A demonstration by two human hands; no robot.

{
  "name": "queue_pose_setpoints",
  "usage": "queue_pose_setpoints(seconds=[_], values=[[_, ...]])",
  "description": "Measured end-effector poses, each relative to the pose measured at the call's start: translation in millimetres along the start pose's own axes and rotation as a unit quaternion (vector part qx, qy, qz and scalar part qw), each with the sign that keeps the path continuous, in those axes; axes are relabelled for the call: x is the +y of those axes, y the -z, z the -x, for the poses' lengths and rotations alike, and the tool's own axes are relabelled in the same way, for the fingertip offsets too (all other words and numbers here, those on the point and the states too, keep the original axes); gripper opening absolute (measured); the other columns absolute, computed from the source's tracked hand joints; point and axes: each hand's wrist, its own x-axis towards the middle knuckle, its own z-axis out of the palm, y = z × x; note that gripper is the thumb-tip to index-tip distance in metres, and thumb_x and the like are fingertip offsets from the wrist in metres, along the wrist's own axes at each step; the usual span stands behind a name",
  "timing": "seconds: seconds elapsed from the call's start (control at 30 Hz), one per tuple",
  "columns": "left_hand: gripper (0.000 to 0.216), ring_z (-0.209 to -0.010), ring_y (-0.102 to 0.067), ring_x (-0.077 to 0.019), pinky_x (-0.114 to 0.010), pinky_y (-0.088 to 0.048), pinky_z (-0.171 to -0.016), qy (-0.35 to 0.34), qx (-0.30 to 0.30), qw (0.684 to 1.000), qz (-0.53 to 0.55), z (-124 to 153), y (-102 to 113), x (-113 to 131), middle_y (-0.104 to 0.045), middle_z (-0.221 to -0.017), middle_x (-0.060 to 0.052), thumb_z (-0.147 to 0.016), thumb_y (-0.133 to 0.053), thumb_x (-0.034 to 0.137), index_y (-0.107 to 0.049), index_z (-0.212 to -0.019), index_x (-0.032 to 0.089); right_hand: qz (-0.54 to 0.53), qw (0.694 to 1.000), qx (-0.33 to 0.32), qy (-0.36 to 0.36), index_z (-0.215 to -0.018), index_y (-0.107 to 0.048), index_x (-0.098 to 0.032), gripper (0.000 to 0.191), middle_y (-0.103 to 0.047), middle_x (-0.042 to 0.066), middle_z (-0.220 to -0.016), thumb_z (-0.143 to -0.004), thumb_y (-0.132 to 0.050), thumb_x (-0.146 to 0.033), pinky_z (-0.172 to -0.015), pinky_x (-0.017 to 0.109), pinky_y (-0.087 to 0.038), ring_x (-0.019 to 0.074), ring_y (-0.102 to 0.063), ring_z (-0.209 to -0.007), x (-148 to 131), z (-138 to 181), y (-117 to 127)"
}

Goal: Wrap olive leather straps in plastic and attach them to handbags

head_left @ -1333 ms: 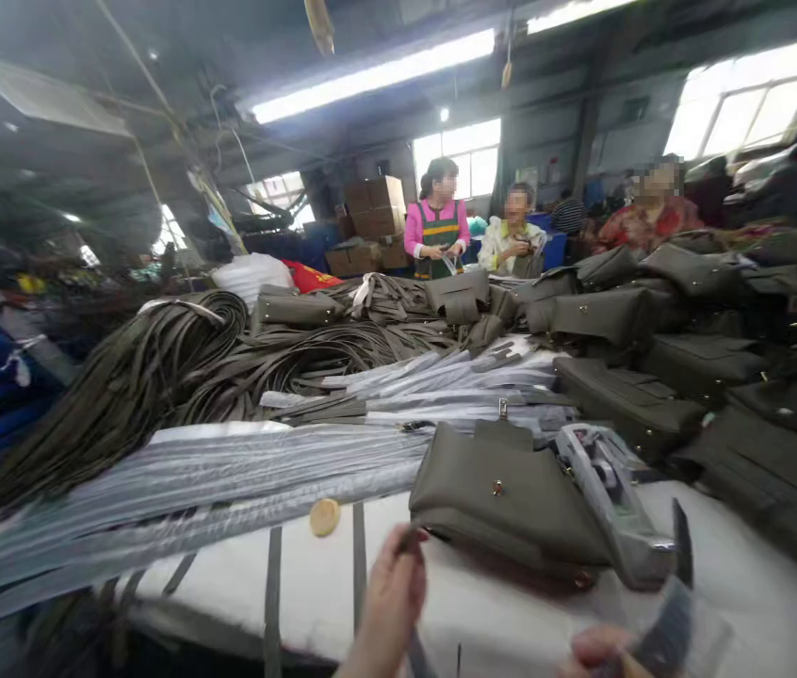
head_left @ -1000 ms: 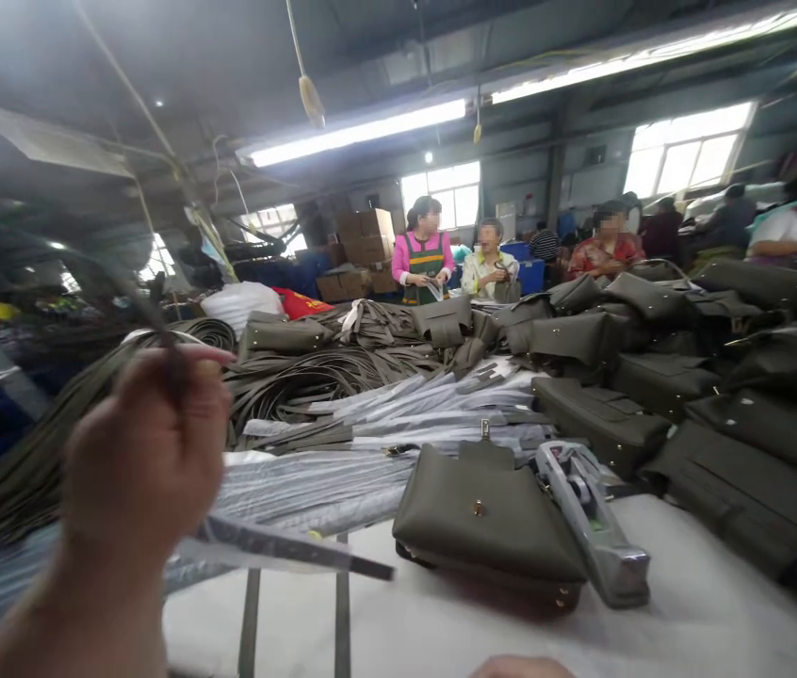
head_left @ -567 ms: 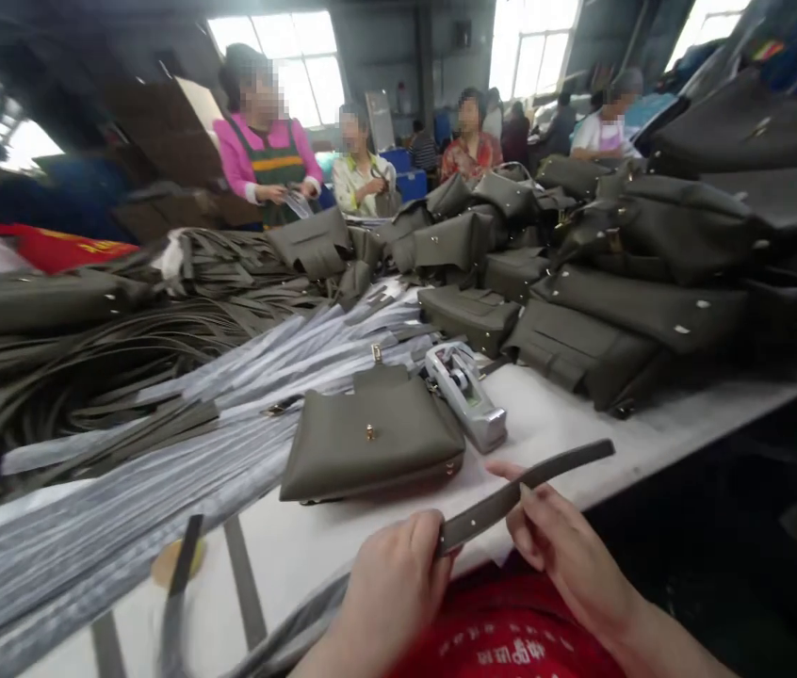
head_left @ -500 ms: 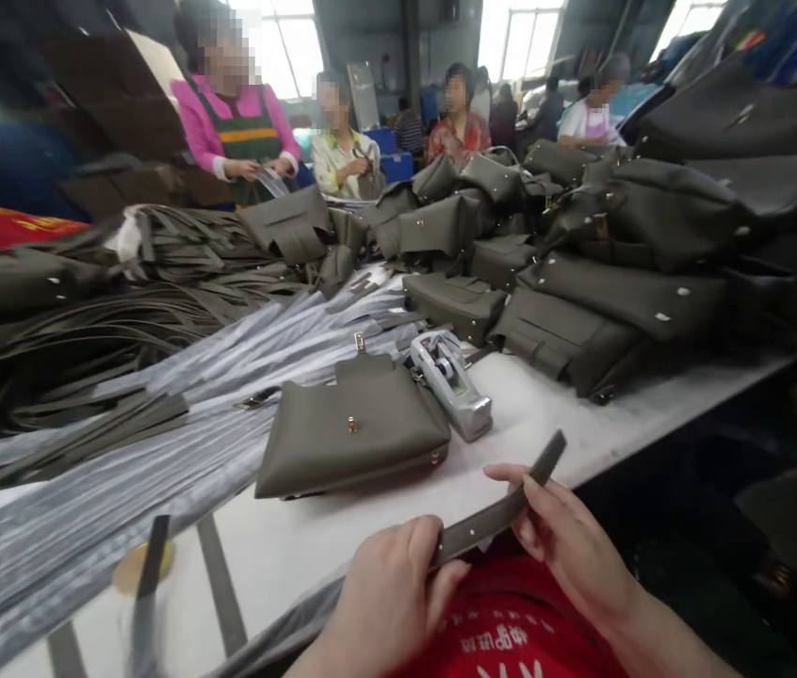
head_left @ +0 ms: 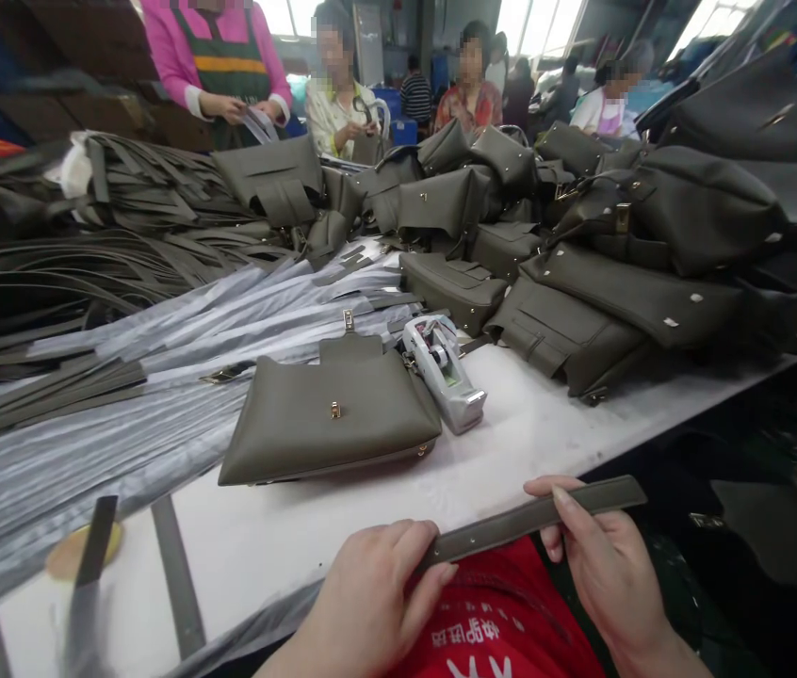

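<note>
A dark olive leather strap point(head_left: 497, 529) with small studs or holes is stretched between my two hands above the table's near edge. My left hand point(head_left: 377, 584) is closed around one end of it. Toward the other end, my right hand point(head_left: 600, 546) pinches the strap between thumb and fingers, and its tip sticks out to the right. Beyond my hands, an olive handbag point(head_left: 328, 424) lies on the table with its gold clasp up and its flap tab turned away from me. Touching its right side is a silver-grey tape dispenser point(head_left: 445, 372).
Plastic-sleeved straps point(head_left: 158, 377) cover the left of the white table point(head_left: 526, 424). Bare straps point(head_left: 52, 273) are heaped behind. Olive bags point(head_left: 575, 330) pile up at the right and back. A yellow disc point(head_left: 66, 556) lies near left under a strap. Several people work across the table.
My right hand has moved right and slightly down, and the strap now lies flatter and straighter. The view has shifted down a little. My left hand keeps its hold.
</note>
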Motion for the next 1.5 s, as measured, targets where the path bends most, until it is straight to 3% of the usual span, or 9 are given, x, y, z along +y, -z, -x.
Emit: queue_pose_setpoints(seconds=[0.27,0.7,1.2,1.33,1.5], values=[[0.015,-0.08,-0.067,-0.0233,-0.033,-0.047,-0.071,0.032,-0.032,0.998,0.035,-6,10,-6,-0.072,-0.09,-0.001,-0.096,-0.047,0.031,-0.061,-0.101,0.026,-0.027,0.998,-0.037,-0.039,-0.101,-0.073,-0.014,0.041,-0.064,0.003,-0.061,-0.092,-0.058,-0.052,-0.052,0.024,-0.046,0.0128,-0.054,-0.052,-11,-1,-8],[0.022,-0.084,-0.068,-0.0238,-0.033,-0.049,-0.074,0.046,-0.027,0.998,0.021,2,23,-26,-0.073,-0.093,-0.003,-0.098,-0.042,0.033,-0.062,-0.104,0.025,-0.069,0.99,-0.112,-0.05,-0.11,-0.069,-0.012,0.043,-0.067,0.004,-0.067,-0.096,-0.054,-0.05,-0.059,0.026,-0.048,0.0142,-0.059,-0.059,-19,-10,-31],[0.022,-0.08,-0.066,-0.025,-0.034,-0.047,-0.07,0.053,-0.032,0.998,0.01,-2,34,-12,-0.071,-0.089,-0.004,-0.096,-0.045,0.035,-0.062,-0.103,0.024,-0.084,0.989,-0.087,-0.088,-0.105,-0.073,-0.011,0.043,-0.066,0.007,-0.066,-0.09,-0.062,-0.05,-0.054,0.027,-0.049,0.0171,-0.058,-0.059,-16,-18,-21],[0.025,-0.082,-0.067,-0.0244,-0.034,-0.048,-0.073,0.032,-0.021,0.999,0.014,-2,33,-14,-0.071,-0.089,-0.005,-0.098,-0.038,0.032,-0.061,-0.105,0.023,-0.055,0.994,-0.068,-0.067,-0.103,-0.073,-0.012,0.043,-0.065,0.005,-0.063,-0.089,-0.062,-0.052,-0.052,0.026,-0.048,0.0156,-0.057,-0.057,-16,-17,-21],[0.029,-0.08,-0.068,-0.0231,-0.033,-0.051,-0.073,0.015,0.011,1.0,0.011,-2,23,-23,-0.072,-0.089,-0.004,-0.099,-0.034,0.03,-0.062,-0.102,0.025,0.084,0.994,-0.069,0.004,-0.109,-0.07,-0.014,0.046,-0.068,0.005,-0.066,-0.094,-0.055,-0.055,-0.056,0.026,-0.049,0.0154,-0.059,-0.058,-24,-13,-24]])
